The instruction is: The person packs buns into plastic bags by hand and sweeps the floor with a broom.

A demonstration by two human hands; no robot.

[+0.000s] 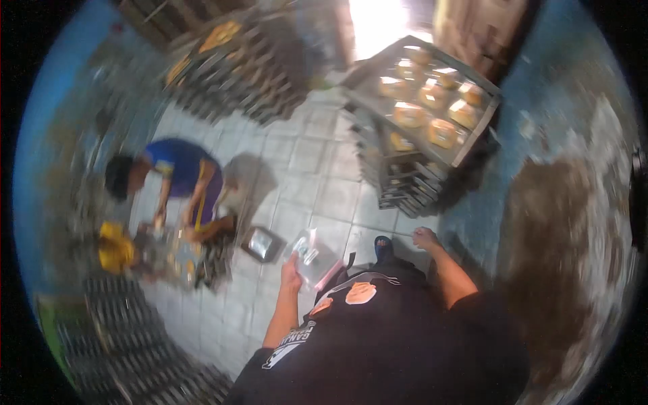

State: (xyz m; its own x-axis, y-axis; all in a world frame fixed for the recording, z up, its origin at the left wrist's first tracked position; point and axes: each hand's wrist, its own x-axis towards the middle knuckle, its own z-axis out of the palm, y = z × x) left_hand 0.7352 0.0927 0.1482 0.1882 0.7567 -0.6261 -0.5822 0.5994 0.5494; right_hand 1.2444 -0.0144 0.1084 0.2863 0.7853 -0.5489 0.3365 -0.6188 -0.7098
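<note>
My left hand (291, 275) is closed on a clear plastic bag (316, 262) with white print and a pinkish edge, held in front of my dark shirt. On the other side of my body, my right hand (425, 238) hangs with its fingers curled; whether anything is inside them is too blurred to tell. The nearest thing beyond it is a tall stack of trays, whose top tray (466, 156) holds several round, wrapped bread-like items (432, 93).
A co-worker (185, 169) in blue crouches at the left over a tray of items (183, 260). A metallic box (261, 244) sits on the tiled floor (317, 158). More stacked trays (236, 74) stand at the back, others (135, 337) at lower left. A stained wall (553, 236) is at right.
</note>
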